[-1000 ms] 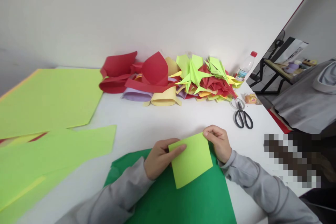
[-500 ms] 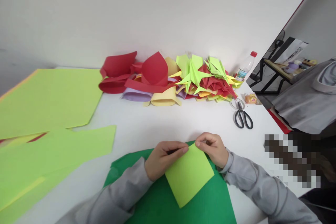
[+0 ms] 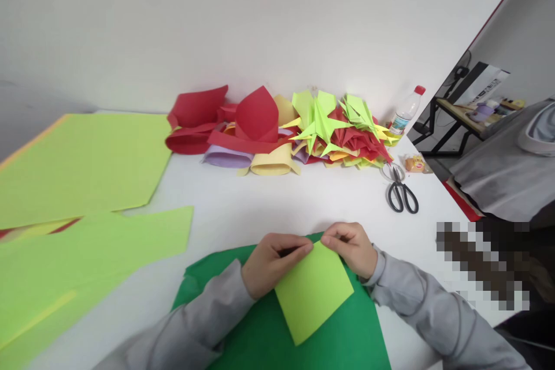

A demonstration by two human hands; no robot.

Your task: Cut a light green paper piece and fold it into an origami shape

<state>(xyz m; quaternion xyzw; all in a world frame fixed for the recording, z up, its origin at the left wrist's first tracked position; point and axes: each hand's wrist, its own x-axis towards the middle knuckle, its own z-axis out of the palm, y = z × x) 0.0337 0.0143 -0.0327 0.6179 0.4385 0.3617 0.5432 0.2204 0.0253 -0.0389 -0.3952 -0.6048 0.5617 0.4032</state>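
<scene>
A lime-green square of paper is turned with one corner toward me, over a dark green sheet on the white table. My left hand pinches its upper left edge between thumb and fingers. At the top corner, my right hand grips the same paper with thumb and forefinger. The two sets of fingertips are a short way apart. Part of the paper's left side is hidden behind my left hand.
Large lime-green sheets cover the left side. Red rolled paper shapes and folded lime-green paper stars are heaped along the wall. Black-handled scissors, a bottle and a small wrapped snack lie to the right.
Both hands keep their pinch on the lime-green paper. The paper's near corner has shifted slightly left and down, and the fingertips have moved a little lower. Other things look unchanged.
</scene>
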